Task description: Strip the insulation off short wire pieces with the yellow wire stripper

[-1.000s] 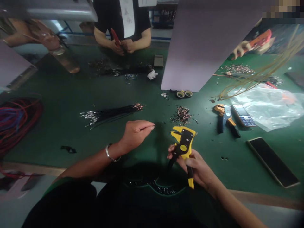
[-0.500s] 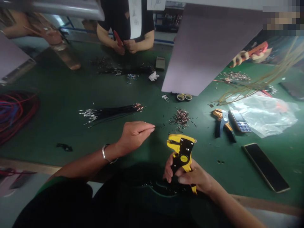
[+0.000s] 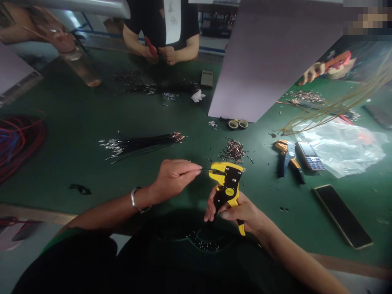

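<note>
My left hand (image 3: 177, 177) pinches a thin black wire (image 3: 206, 169), whose free end reaches the jaws of a yellow and black wire stripper (image 3: 229, 179). Whether the wire lies inside the jaws is too small to tell. Wrapped round the stripper's handles is my right hand (image 3: 241, 210), with the tool's head pointing left. Beyond my left hand lies a bundle of black wires (image 3: 147, 142), with silvery tips at the left and copper ends at the right. A heap of small stripped wire scraps (image 3: 234, 150) sits just past the stripper.
At right lie an orange and dark blue stripper (image 3: 288, 159), a keypad phone (image 3: 310, 156), a smartphone (image 3: 342, 216) and a clear plastic bag (image 3: 346, 143). A pale panel (image 3: 260, 61) rises ahead. Coiled red and blue wires (image 3: 18, 143) lie left. Co-workers' hands (image 3: 168, 55) hold tools across the table.
My right hand has brought the yellow stripper up and left, so its jaws now meet the wire end. My left hand has barely shifted, still pinching the wire.
</note>
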`<state>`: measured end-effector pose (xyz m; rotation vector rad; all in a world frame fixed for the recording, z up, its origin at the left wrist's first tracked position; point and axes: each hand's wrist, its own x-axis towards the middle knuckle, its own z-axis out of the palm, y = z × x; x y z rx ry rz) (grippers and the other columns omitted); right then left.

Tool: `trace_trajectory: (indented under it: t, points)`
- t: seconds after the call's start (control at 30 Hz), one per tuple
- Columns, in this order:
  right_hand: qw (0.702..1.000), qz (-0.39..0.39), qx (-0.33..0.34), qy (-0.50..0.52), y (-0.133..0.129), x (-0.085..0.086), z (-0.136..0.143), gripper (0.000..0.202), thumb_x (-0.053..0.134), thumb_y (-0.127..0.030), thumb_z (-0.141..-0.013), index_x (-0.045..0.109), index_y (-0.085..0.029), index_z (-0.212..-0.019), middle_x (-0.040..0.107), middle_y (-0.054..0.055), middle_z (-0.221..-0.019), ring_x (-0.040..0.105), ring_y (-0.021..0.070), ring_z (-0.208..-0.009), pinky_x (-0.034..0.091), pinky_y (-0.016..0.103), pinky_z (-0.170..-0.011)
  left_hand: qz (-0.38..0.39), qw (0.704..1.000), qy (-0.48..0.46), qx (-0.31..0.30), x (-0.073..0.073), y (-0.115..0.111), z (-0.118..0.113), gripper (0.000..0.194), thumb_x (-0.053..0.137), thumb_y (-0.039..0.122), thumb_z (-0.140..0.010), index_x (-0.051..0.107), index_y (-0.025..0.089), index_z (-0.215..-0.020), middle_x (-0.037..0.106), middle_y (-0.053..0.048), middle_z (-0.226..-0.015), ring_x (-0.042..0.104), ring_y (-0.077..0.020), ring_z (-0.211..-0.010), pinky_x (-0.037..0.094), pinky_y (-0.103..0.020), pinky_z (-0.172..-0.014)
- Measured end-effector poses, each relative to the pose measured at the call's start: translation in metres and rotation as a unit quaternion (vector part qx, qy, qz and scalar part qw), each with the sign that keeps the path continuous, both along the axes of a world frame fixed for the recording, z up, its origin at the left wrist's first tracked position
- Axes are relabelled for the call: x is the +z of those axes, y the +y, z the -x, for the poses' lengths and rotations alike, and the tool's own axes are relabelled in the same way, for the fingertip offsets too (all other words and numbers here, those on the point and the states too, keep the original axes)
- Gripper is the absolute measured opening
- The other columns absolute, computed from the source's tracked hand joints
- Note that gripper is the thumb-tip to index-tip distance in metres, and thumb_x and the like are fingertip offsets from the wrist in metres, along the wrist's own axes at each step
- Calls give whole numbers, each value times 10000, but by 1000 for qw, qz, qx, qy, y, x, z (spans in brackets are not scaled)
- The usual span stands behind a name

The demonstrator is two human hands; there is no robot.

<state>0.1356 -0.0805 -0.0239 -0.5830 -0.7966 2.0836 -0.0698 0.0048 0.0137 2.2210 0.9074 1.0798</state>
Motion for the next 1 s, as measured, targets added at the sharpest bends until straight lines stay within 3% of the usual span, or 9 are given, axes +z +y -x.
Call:
trace_trajectory:
  t: [0.53,0.73,1.0]
  points:
    - [1000,-22,-11,12,1,-9,1,338,743,-192,-738,602,-135,-1040,640,48,-784,619,199,-710,510,422,-713,36,999,-18,-3,0,-1,-1,110,640,167,-823,743,177,-787,712,-4,-638,634,-82,-534,491,-170,-504]
    - [1000,-23,-14,12,0,-8,2,334,740,-205,-749,611,-140,-1049,632,42,-785,613,188,-705,515,414,-709,98,994,-43,8,-2,-1,-1,89,668,160,-795,751,187,-809,743,-5,-707,662,-90,-575,521,-167,-525]
    - [999,-16,-14,24,2,-6,5,311,751,-207,-738,625,-142,-1014,621,27,-754,593,171,-666,518,390,-670,125,991,-58,4,-6,-5,-4,85,664,179,-806,749,185,-804,748,-14,-724,671,-95,-594,531,-170,-536]
